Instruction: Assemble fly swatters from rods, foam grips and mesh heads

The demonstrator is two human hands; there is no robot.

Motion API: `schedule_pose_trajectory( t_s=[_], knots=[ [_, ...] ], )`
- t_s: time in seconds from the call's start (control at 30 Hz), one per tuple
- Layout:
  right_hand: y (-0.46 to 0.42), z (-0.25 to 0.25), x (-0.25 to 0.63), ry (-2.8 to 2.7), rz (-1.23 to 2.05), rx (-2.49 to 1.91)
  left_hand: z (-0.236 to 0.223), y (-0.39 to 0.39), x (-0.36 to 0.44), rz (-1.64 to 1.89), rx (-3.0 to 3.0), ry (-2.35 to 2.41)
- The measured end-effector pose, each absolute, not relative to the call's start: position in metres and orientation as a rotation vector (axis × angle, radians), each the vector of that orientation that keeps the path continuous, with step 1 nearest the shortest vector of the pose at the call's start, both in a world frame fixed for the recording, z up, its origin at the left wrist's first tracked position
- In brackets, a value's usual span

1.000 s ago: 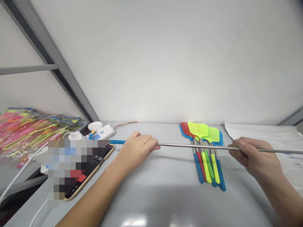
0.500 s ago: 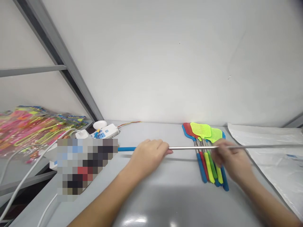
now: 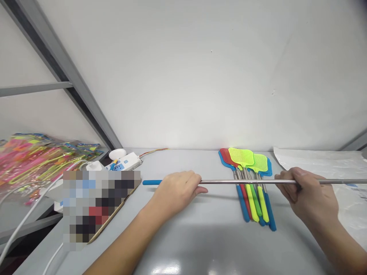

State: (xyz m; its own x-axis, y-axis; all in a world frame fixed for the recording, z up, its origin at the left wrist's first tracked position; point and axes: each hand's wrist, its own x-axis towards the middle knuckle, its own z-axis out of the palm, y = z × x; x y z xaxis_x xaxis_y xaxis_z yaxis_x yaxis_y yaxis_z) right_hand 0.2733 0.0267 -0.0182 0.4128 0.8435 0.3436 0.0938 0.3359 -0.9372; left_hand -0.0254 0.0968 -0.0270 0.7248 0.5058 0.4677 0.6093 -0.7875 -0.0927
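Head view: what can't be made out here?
- Far end of the metal rod: cut off by the right edge of the head view.
- Rod's blue handle: mostly covered by the left hand.
- Rod section inside the right hand: hidden by the closed fingers.
- Phone: blurred out, unreadable.
- Lower fly swatters in the stack: overlapped, count unclear.
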Motion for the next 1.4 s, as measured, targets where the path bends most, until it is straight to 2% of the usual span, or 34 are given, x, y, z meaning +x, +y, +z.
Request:
schedule_pose_trajectory(
  t_s=[0.1,0.27,0.53,0.73,1.0,1.2,1.4],
  knots=[
    [0.034,-0.017,0.289,-0.847,0.682,-1.057,-0.031,0.105,-0.03,-0.525,-2.707,-0.934],
    [0.047,-0.014,0.316,-0.623,0.486,-0.965,-0.035,0.124,-0.05,-0.527,-2.684,-1.187],
    [0.051,-0.027,0.292,-0.689,0.455,-1.006,-0.053,0.114,-0.036,-0.979,-2.889,-1.651],
    [0.053,-0.037,0.281,-0.734,0.564,-1.048,-0.059,0.113,-0.031,-1.404,-2.845,-1.76],
    [0.052,-0.043,0.279,-0.72,0.649,-1.097,-0.06,0.117,-0.032,-1.481,-2.839,-1.936],
    [0.047,-0.043,0.273,-0.706,0.765,-1.106,-0.056,0.116,-0.032,-1.528,-2.797,-1.867],
    [0.049,-0.051,0.272,-0.644,0.884,-1.058,-0.052,0.101,-0.03,-1.478,-2.651,-1.467]
  ],
)
